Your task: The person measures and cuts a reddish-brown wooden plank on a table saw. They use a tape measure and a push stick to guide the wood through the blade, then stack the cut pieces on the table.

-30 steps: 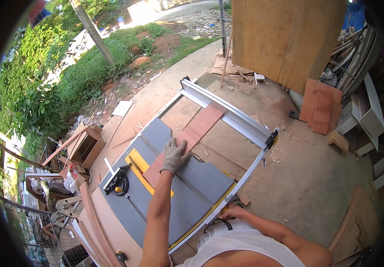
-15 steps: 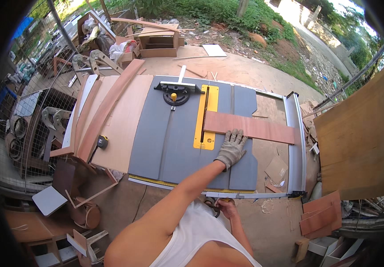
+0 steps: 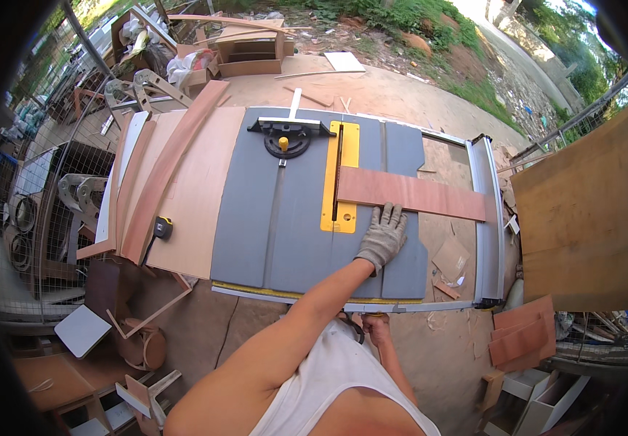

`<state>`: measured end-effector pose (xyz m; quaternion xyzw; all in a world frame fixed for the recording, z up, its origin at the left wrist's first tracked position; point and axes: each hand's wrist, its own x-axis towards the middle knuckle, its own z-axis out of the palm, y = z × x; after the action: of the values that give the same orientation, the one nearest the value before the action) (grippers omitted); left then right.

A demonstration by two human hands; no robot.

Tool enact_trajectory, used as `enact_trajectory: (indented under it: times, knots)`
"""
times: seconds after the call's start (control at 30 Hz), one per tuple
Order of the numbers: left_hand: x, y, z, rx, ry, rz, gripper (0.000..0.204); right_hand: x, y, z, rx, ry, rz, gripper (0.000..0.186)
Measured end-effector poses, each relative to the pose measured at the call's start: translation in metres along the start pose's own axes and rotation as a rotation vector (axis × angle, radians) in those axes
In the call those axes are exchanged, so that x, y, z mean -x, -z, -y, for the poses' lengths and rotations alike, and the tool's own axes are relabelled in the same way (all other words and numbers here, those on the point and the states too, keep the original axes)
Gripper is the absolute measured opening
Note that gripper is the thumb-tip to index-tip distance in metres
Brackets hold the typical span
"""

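Observation:
A flat reddish wooden board lies crosswise on the grey table saw top. Its left end reaches the slot in the yellow insert plate, and its right end meets the metal rip fence. My left hand, in a grey work glove, rests flat with its fingertips against the board's near edge. Below the front rail, my bare right hand is closed close to my body; what it grips is mostly hidden. A black miter gauge with a yellow knob sits left of the plate.
A pale wooden panel adjoins the saw's left side, bearing long planks and a tape measure. A large plywood sheet stands at right. Stacked offcuts and a drawer-like box lie lower right.
The view has tilted slightly, so the saw sits higher in it. My right hand is now more hidden under the front rail. The board and my left hand stay about where they were.

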<state>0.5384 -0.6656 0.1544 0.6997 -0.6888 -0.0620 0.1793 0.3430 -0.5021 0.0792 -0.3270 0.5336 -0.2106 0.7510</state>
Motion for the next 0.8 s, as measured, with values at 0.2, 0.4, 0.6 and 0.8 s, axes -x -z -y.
enact_trajectory:
  times: [0.2, 0.4, 0.6, 0.8]
  knots:
    - [0.001, -0.006, 0.002, -0.014, -0.007, -0.025, 0.061, 0.000, 0.001, -0.004, 0.037, 0.040, -0.019, 0.008]
    - [0.000, -0.004, 0.001, -0.005, -0.010, -0.013, 0.060, 0.012, -0.011, 0.016, 0.141, 0.075, 0.012, 0.010]
    - [0.001, -0.002, 0.001, -0.003, -0.012, -0.029, 0.060, 0.010, -0.006, 0.010, 0.127, 0.076, -0.009, 0.016]
    - [0.000, -0.002, 0.001, -0.029, -0.012, -0.030, 0.060, 0.004, -0.002, 0.001, 0.112, 0.089, -0.003, 0.019]
